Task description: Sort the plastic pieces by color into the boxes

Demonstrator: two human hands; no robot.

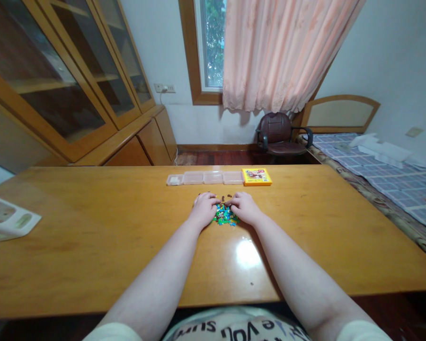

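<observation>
- Head view looks down a long glossy honey-coloured wooden table [92, 227] that fills the width of the frame; its middle is bare, so nothing stands between the person and the things ahead
- Tall wooden cabinet with glass doors [74, 80] lines the wall on the left, well apart from the table
- Bed with a blue-checked cover [394, 180] runs along the right side, close to the table's edge
- Pale pink curtain [284, 52] hangs over most of the wood-framed window [213, 42] behind
- Dark brown padded armchair [279, 135] stands under the curtain, beyond the far edge
- White plastic object [7, 220] lies at the table's left end, out of reach of either hand
- Row of clear plastic compartment boxes [206, 178] sits along the far edge, and a flat yellow printed box [256, 176] touches its right end; both lie just past the hands, probably set there to stay within easy reach
- Left hand [205, 208] and right hand [246, 207] rest knuckles up, fingers curled down, fingertips almost meeting; whether either pinches a piece I cannot tell
- Heap of tiny green, blue and yellow plastic bricks [226, 215] lies on the table between the two hands, which flank it closely, seemingly hemming it in
- Few loose dark brown bricks [227, 196] lie just beyond the fingertips, between hands and boxes
</observation>
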